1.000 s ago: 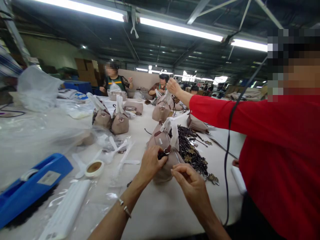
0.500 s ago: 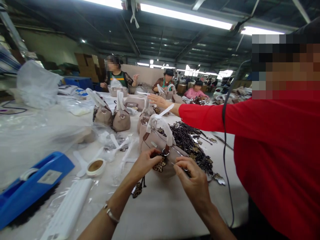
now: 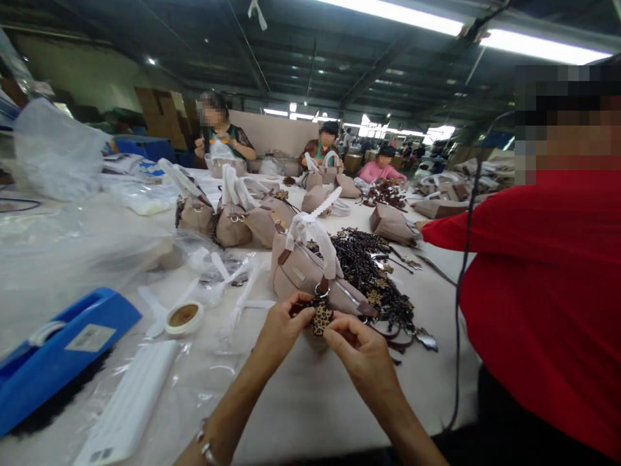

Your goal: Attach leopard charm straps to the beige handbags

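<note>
– state of the hands?
– left hand [image 3: 284, 327]: thumb and fingers pinching the upper left of the leopard-print charm [image 3: 322, 318]. right hand [image 3: 361, 343]: thumb and forefinger pinched together at the charm's right edge.
– position of the charm?
– just below the metal ring [image 3: 321, 291], in front of the taupe handbag [image 3: 295, 275], whose handles [image 3: 330, 255] are wrapped in white.
– beyond that?
– a heap of dark beaded straps [image 3: 373, 268] beside the bag, on its right. farther left on the table [image 3: 291, 414], a tape roll [image 3: 184, 317] near the blue dispenser [image 3: 80, 346]. at right, a person in red [image 3: 543, 278].
</note>
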The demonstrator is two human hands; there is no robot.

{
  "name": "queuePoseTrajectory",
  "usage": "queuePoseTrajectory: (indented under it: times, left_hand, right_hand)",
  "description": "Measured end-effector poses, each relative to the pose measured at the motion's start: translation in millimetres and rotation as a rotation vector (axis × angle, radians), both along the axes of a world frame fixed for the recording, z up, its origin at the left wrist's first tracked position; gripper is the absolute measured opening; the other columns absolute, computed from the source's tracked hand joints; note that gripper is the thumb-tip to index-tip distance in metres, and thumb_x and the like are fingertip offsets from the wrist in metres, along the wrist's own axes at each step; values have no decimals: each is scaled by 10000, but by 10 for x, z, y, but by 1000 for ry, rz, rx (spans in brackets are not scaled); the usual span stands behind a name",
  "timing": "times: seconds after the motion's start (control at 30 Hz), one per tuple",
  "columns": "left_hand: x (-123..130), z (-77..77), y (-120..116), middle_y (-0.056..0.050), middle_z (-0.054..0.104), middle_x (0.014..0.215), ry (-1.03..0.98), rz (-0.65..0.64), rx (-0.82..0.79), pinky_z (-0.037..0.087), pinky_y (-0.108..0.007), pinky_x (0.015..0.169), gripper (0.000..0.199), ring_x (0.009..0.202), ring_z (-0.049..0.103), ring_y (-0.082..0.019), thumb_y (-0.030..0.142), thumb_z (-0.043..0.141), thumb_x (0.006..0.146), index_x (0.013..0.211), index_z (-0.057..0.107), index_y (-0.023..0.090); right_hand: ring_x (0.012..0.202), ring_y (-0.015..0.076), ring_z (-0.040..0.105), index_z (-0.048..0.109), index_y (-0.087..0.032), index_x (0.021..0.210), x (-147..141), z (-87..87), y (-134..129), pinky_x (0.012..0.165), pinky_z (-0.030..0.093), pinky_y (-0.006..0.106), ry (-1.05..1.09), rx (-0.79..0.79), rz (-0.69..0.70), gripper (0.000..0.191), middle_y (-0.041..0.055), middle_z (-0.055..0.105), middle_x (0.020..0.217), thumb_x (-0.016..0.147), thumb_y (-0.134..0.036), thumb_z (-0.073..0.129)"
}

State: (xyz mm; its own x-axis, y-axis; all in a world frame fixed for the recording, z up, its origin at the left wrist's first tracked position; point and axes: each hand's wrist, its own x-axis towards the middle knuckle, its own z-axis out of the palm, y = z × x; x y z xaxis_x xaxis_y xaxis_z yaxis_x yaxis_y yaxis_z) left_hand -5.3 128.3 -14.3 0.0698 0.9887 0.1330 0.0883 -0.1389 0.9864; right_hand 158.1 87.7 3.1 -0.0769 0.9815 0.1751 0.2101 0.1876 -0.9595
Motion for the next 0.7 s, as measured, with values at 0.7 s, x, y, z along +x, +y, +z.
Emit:
queuePoseTrajectory:
  times: [0.7]
  left_hand:
    - [79, -157, -94, 119, 382, 506, -411, -42, -276, 183, -140, 338, 329, 352, 241, -15, 368, 672, 735, 972, 562, 169]
  right_hand:
    - [1033, 231, 545, 671, -228, 758, -12, 274, 358, 924, 354, 400, -800, 753, -125, 119, 42, 680, 1015, 844, -171, 612]
